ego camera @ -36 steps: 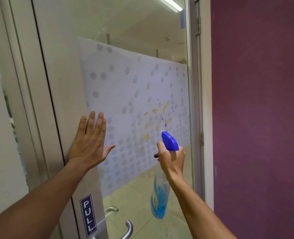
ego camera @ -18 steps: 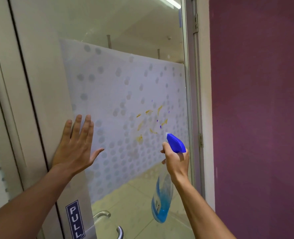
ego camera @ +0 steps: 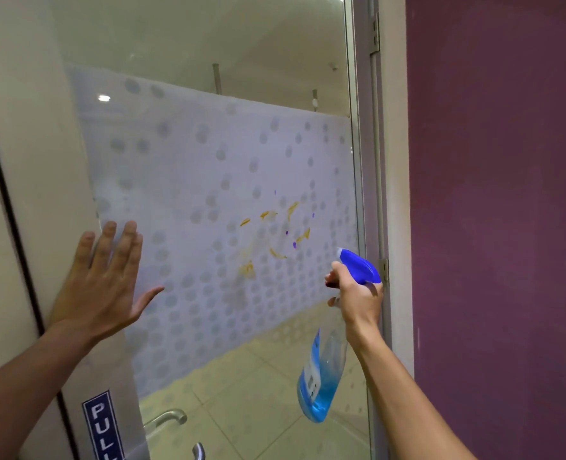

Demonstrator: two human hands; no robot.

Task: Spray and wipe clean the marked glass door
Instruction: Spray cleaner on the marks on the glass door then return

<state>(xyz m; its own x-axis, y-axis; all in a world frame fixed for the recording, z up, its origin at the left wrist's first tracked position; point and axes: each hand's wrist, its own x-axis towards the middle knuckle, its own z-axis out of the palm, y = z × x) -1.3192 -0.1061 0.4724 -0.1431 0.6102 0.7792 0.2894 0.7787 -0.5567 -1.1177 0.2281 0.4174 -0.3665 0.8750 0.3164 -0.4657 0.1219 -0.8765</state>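
The glass door (ego camera: 188, 180) has a frosted band with grey dots. Yellow smears and small purple dots (ego camera: 275, 234) mark the glass to the right of its middle. My right hand (ego camera: 358, 293) grips a spray bottle (ego camera: 323, 380) with a blue nozzle head and blue liquid; the nozzle points up-left at the marks from just below and right of them. My left hand (ego camera: 105, 283) presses flat on the door's left side, fingers spread and straight. No cloth is in view.
A blue PULL sign (ego camera: 104, 426) sits on the door's metal plate at the bottom left, with a curved metal handle (ego camera: 165, 418) beside it. The door frame (ego camera: 368, 161) and a purple wall (ego camera: 500, 210) stand close on the right.
The view has shifted a little; the bottle's nozzle has drifted slightly right and down from the marks. My left hand stays flat on the door.
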